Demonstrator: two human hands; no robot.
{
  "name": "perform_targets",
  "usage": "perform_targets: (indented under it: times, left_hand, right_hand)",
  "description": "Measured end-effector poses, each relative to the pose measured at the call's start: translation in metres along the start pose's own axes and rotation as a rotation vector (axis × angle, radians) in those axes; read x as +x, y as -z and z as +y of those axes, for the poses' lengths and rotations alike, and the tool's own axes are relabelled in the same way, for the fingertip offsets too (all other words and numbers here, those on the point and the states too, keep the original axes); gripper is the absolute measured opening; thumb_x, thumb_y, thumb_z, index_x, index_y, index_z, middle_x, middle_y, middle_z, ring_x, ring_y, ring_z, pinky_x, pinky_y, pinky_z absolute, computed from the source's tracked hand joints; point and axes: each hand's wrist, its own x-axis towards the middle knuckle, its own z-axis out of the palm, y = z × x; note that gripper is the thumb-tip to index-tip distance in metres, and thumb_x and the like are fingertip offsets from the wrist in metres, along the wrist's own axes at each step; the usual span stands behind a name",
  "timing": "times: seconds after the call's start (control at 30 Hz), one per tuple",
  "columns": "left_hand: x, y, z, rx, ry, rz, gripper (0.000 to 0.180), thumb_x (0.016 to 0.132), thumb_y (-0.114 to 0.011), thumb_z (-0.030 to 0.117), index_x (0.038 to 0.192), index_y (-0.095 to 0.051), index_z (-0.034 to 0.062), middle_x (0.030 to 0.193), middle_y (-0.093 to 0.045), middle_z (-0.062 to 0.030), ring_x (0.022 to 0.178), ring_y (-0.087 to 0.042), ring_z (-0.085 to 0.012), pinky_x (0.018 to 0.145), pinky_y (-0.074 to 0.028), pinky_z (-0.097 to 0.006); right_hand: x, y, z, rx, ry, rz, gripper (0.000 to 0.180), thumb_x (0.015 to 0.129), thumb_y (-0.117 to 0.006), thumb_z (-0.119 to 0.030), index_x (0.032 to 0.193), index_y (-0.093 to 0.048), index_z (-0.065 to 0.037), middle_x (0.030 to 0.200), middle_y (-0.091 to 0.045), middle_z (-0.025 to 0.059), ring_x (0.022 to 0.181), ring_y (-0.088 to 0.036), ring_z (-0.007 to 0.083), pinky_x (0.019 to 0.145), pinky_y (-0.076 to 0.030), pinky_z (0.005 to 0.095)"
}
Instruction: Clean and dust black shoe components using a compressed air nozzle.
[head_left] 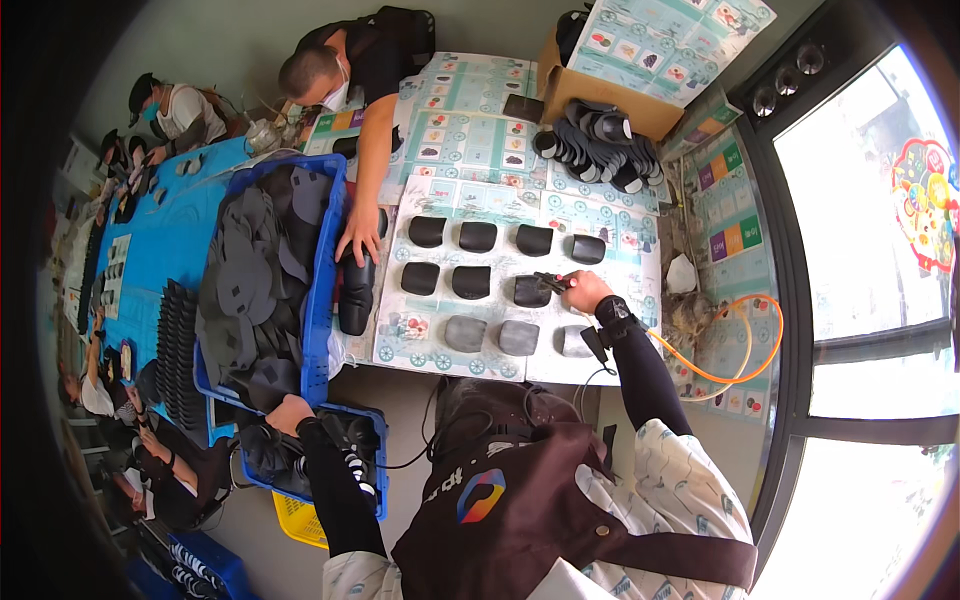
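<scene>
Gripping small dark tool (552, 283) in right hand (583, 292) over black pad (531, 291) on bench (640, 290) | left hand (288, 413) at lower blue crate (378, 470), grip unclear

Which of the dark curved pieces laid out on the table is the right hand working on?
The black curved piece third in the middle row; right hand holds a tool against it.

The left hand (290, 412) is half buried among dark pieces in the lower blue crate (378, 470), and the small tool (552, 282) in the right hand (585, 292) is too small to identify.
</scene>
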Motion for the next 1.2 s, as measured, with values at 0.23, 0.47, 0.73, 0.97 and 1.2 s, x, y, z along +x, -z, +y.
perform_targets:
  times: [0.23,0.47,0.73,0.97,1.2]
  left_hand:
    - [-0.002,-0.002,0.003,-0.010,-0.013,-0.014,0.054,0.079,-0.054,0.018,0.120,-0.043,-0.0153,0.117,-0.057,-0.0366,0.108,-0.058,-0.0500,0.097,-0.046,-0.052]
    - [0.007,-0.002,-0.005,0.027,0.017,-0.011,0.058,0.082,-0.057,0.024,0.125,-0.044,-0.0135,0.125,-0.057,-0.0341,0.113,-0.058,-0.0489,0.099,-0.047,-0.053]
    - [-0.003,-0.003,0.003,0.056,-0.017,0.027,0.054,0.079,-0.055,0.020,0.118,-0.042,-0.0153,0.115,-0.058,-0.0363,0.103,-0.060,-0.0501,0.094,-0.048,-0.052]
    - [0.003,-0.006,0.001,0.050,0.010,-0.001,0.058,0.082,-0.058,0.024,0.124,-0.043,-0.0135,0.122,-0.057,-0.0342,0.110,-0.059,-0.0494,0.096,-0.048,-0.054]
    - [0.005,-0.004,-0.003,0.030,0.018,-0.020,0.060,0.081,-0.058,0.023,0.125,-0.042,-0.0146,0.122,-0.057,-0.0341,0.110,-0.059,-0.0492,0.096,-0.048,-0.054]
  right_hand:
    - [-0.001,-0.005,0.005,0.004,0.011,-0.014,0.031,0.083,-0.050,-0.022,0.089,-0.073,-0.003,0.093,-0.068,0.0287,0.093,-0.066,0.0446,0.088,-0.052,0.0502]
    - [-0.004,0.000,-0.005,-0.001,0.007,-0.012,0.031,0.083,-0.050,-0.023,0.094,-0.073,-0.004,0.094,-0.069,0.0273,0.095,-0.066,0.0435,0.089,-0.052,0.0497]
    - [-0.002,-0.006,0.005,-0.014,0.007,0.005,0.030,0.081,-0.051,-0.021,0.093,-0.072,-0.004,0.095,-0.068,0.0274,0.096,-0.066,0.0436,0.091,-0.052,0.0500]
    - [0.003,-0.015,0.011,0.010,0.007,-0.002,0.030,0.080,-0.052,-0.021,0.092,-0.073,-0.004,0.093,-0.068,0.0275,0.094,-0.065,0.0445,0.090,-0.052,0.0505]
    - [-0.003,-0.004,-0.006,-0.021,-0.001,0.011,0.030,0.080,-0.050,-0.020,0.092,-0.073,-0.003,0.093,-0.069,0.0273,0.093,-0.066,0.0440,0.089,-0.052,0.0498]
